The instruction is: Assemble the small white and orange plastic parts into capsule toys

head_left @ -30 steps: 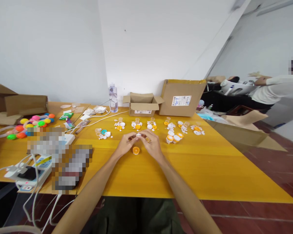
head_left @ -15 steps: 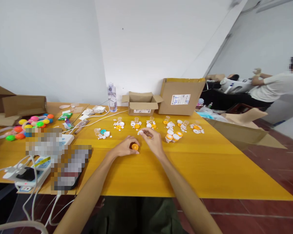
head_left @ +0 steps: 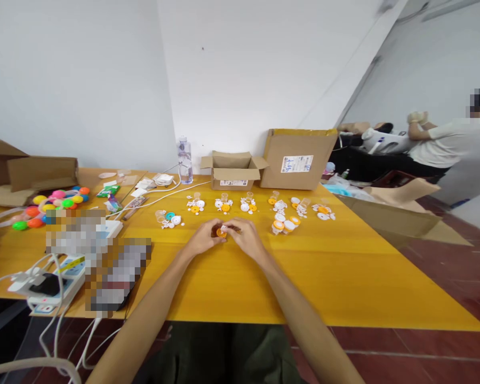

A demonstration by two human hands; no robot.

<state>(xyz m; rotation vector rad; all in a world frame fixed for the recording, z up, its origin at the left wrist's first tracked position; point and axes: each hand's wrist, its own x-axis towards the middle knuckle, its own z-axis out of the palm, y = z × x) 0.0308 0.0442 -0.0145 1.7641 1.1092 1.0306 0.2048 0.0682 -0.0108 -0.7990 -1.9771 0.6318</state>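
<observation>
My left hand [head_left: 205, 236] is closed round a small round orange plastic part [head_left: 221, 233] in the middle of the table. Against it, my right hand [head_left: 242, 234] pinches a small white plastic piece [head_left: 224, 228] at the orange part's top. The fingers hide much of both pieces. Beyond my hands, small piles of white and orange parts with clear cups [head_left: 224, 202] lie in a row. One pile, to the left, has a teal ring [head_left: 170, 216]. To the right stands a cluster of orange-and-white capped cups [head_left: 288, 225].
An open cardboard box [head_left: 236, 173], a large closed carton [head_left: 298, 160] and a clear bottle [head_left: 184, 160] stand at the back. Power strips [head_left: 60, 285], cables and colourful balls [head_left: 58, 202] lie on the left. A person in a white top [head_left: 444, 138] is at the far right.
My right hand has brought the white piece down and left onto the orange part. My left hand has shifted slightly up and right, so both hands now meet.
</observation>
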